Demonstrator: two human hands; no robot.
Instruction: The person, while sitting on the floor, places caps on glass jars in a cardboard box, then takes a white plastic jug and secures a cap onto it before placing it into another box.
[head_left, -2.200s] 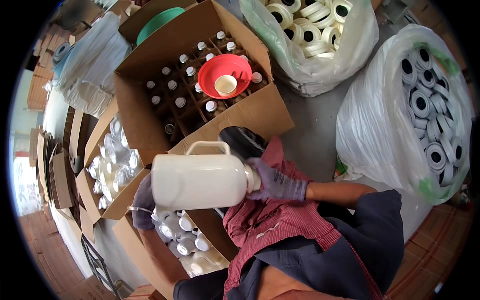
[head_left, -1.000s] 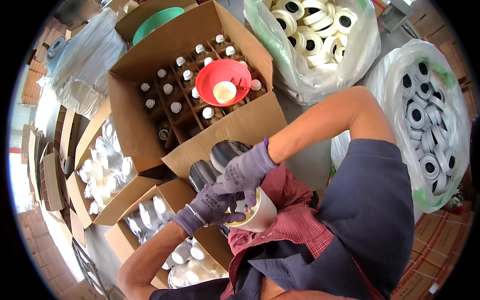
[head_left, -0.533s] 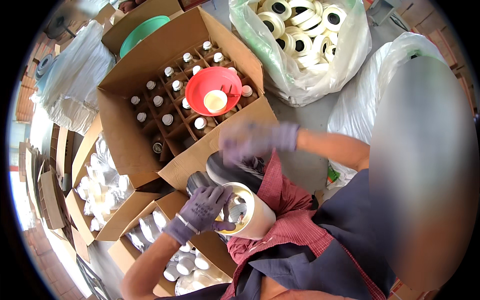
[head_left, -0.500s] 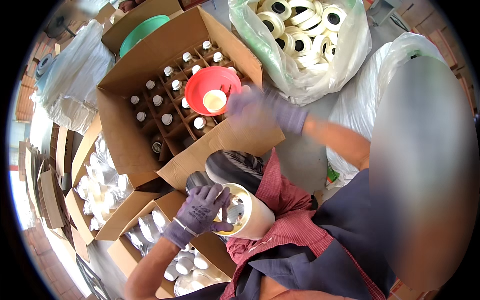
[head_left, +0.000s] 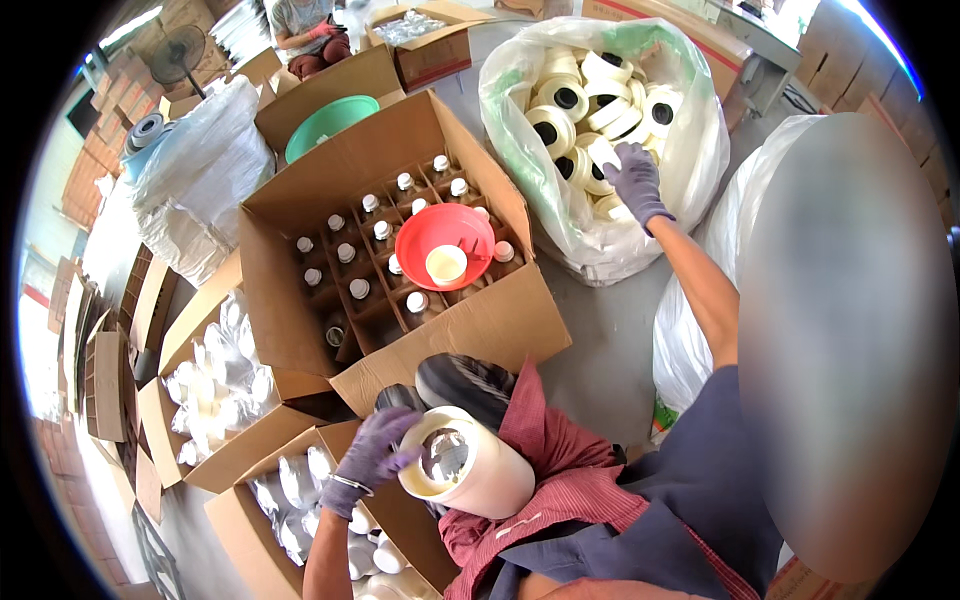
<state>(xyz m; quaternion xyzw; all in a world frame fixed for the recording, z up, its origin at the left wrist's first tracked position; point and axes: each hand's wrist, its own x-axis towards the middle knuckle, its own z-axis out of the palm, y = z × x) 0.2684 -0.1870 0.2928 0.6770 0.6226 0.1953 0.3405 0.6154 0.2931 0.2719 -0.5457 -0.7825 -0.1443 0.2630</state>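
Note:
A white cylinder (head_left: pixel 500 480) lies tilted across my lap, its mouth turned up to the left with something shiny inside. My left hand (head_left: pixel 375 452), in a purple-grey glove, is beside its rim with fingers apart; whether they touch it is unclear. Out at the far right, my gloved right hand (head_left: pixel 637 183) reaches into a clear plastic bag (head_left: pixel 600 245) full of cream rings (head_left: pixel 553 130) with dark centres. Its fingers are spread against one ring. A red bowl (head_left: pixel 428 232) holding a small cream cup (head_left: pixel 446 264) rests on bottles in a cardboard box.
White-capped bottles (head_left: pixel 346 253) stand in the divided box (head_left: pixel 450 325) ahead. A green bowl (head_left: pixel 335 122) is behind it. Boxes of wrapped white parts (head_left: pixel 215 370) sit to the left. Another person (head_left: pixel 312 35) works at the back. A white bag (head_left: pixel 690 330) lies at the right.
My right hand has moved from beside the red bowl, right and away, into the bag of rings. My left hand has drawn back from the cylinder's mouth. The view has shifted.

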